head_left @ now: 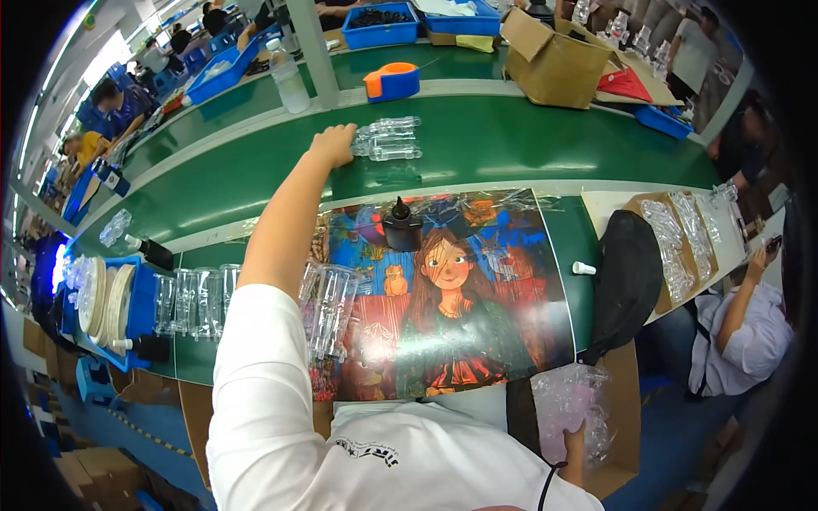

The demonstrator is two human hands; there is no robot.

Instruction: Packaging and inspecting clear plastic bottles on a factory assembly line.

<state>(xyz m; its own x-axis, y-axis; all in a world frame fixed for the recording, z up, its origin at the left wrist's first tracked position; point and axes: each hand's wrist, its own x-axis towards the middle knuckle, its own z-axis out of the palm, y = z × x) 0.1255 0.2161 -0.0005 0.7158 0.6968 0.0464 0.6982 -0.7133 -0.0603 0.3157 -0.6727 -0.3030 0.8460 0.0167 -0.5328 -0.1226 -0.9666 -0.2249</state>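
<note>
— Getting far?
— Looking partway: curling the left hand [333,145] half-closed, seemingly gripping one end of clear plastic pieces [392,140] on the green tabletop [511,145]; holding the right hand [575,439] by clear wrapping [558,396], grip impossible to tell.
— Leaving much?
— Seeing more clear tubes [204,302] lying nearer than the left hand, seemingly left to handle.
— Spotting anything around?
— Showing a glossy poster [503,315] between the hands, and workers [119,106] well beyond the left one.
</note>
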